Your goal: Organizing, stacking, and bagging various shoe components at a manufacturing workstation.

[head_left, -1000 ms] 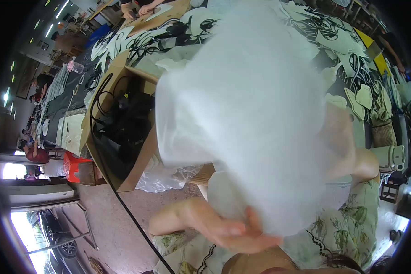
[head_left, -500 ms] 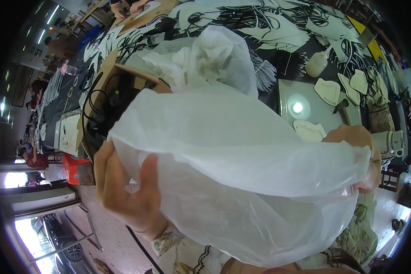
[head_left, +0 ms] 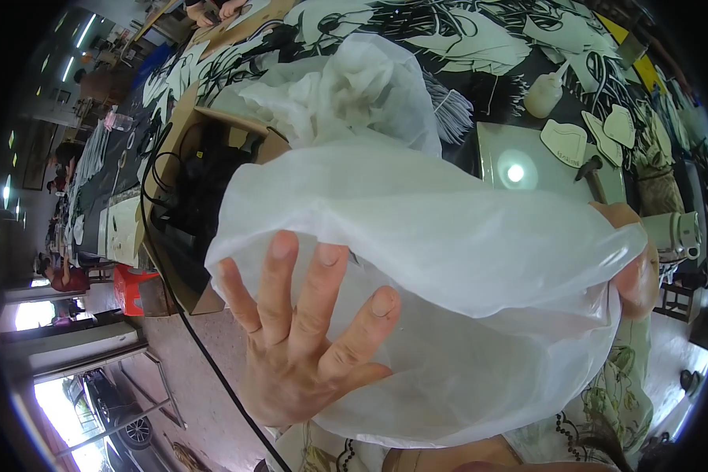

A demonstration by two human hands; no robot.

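Observation:
A large translucent white plastic bag [head_left: 425, 220] is stretched in front of me, its mouth gaping toward me. My right hand [head_left: 638, 275] grips the bag's gathered right edge, with part of the fingers hidden behind the plastic. At the bag's left side my left hand [head_left: 303, 346] has its fingers spread, back of the hand in view. Its fingertips lie at the mouth, just under the upper rim. Behind the bag, a cardboard box [head_left: 182, 130] holds dark material at the left, and a crumpled heap of similar white plastic [head_left: 338, 94] lies beside it.
A glossy grey slab [head_left: 499, 149] at the right carries pale cut pieces [head_left: 562, 143] and a hammer [head_left: 594, 179]. A white squeeze bottle [head_left: 544, 94] stands behind it. A black cable [head_left: 204, 346] runs down past the box. Another person's hands [head_left: 212, 12] work at the far end.
My left hand has left the bag's left corner, moved right and turned its back to view, fingers spreading at the mouth. The right hand still grips its edge.

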